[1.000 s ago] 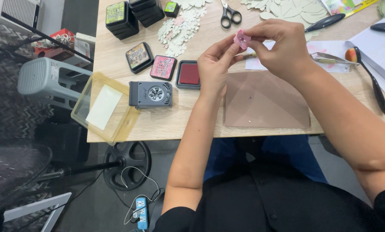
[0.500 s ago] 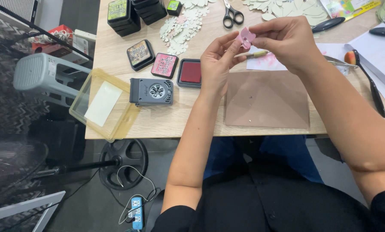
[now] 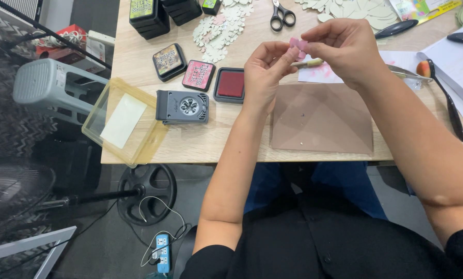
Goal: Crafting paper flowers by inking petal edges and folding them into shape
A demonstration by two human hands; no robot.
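Where 0.5 s ago spread flat — pink paper flower [image 3: 298, 44] now folded, pinched between 2 hands: left hand [image 3: 265, 70], right hand [image 3: 345, 46].

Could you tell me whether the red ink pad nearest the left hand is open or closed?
Open: the red ink pad shows its bare red surface, while the two pads beside it keep printed lids on.

hands: 2 | small pink paper flower [image 3: 298, 44]: 1 | flat square ink pads beside the grey punch: 3 | grey block-shaped flower punch [image 3: 182, 107]: 1 | black-handled scissors [image 3: 282, 14]: 1 pair | brown paper sheet [image 3: 322, 119]: 1 | clear yellowish plastic tray [image 3: 112, 98]: 1
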